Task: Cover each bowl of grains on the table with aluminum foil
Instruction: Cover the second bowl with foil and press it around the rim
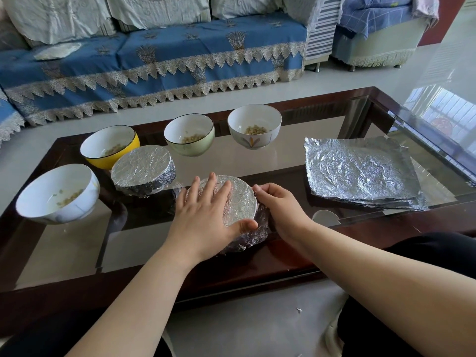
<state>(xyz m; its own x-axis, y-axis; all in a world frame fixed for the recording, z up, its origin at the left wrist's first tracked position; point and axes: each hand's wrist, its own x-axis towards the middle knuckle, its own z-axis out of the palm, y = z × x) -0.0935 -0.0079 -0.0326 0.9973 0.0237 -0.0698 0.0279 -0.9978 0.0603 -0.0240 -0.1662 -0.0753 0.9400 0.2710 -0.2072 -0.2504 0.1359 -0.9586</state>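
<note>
Two foil-covered bowls (pixel 143 168) — the near one (pixel 238 202) under the flat, spread left hand (pixel 203 215), right hand (pixel 280 210) curled against its side; four open bowls (pixel 190 134); one foil stack (pixel 360 171) right.

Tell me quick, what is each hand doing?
Left hand: open, flat on the round foil-covered bowl.
Right hand: fingers curled, pressing foil around that bowl's side.

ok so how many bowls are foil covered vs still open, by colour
foil-covered bowls: 2
open white bowls: 2
open yellow bowl: 1
open pale green bowl: 1
total: 6
</note>
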